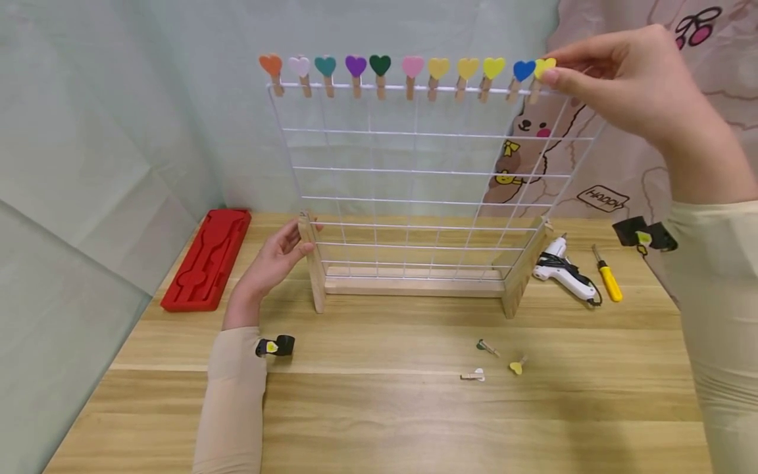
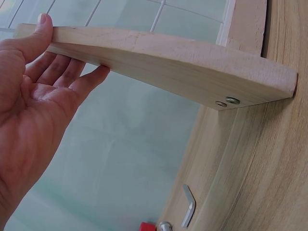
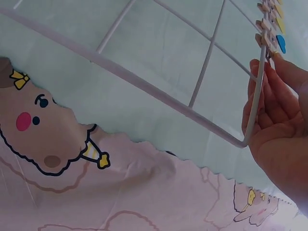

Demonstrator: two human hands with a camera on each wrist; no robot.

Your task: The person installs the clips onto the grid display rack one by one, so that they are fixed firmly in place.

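A white wire grid [image 1: 391,171] stands upright in a wooden stand [image 1: 408,288]. Along its top wire runs a row of small wooden clothespins with coloured hearts, from an orange one [image 1: 270,64] at the left to a blue one [image 1: 524,70] at the right. Beside the blue one, my right hand [image 1: 636,89] pinches a yellow heart clothespin [image 1: 535,91] at the top wire, between thumb and fingers. My left hand [image 1: 274,260] grips the upper end of the stand's left side piece [image 2: 144,45], thumb in front and fingers behind.
Loose heart clothespins lie in front of the stand: a green one [image 1: 488,347], a white one [image 1: 474,375] and a yellow one [image 1: 518,366]. At right are a glue gun [image 1: 562,270] and a yellow-handled screwdriver [image 1: 608,276]. A red tray [image 1: 207,263] sits left; a hex key [image 2: 188,207] lies behind.
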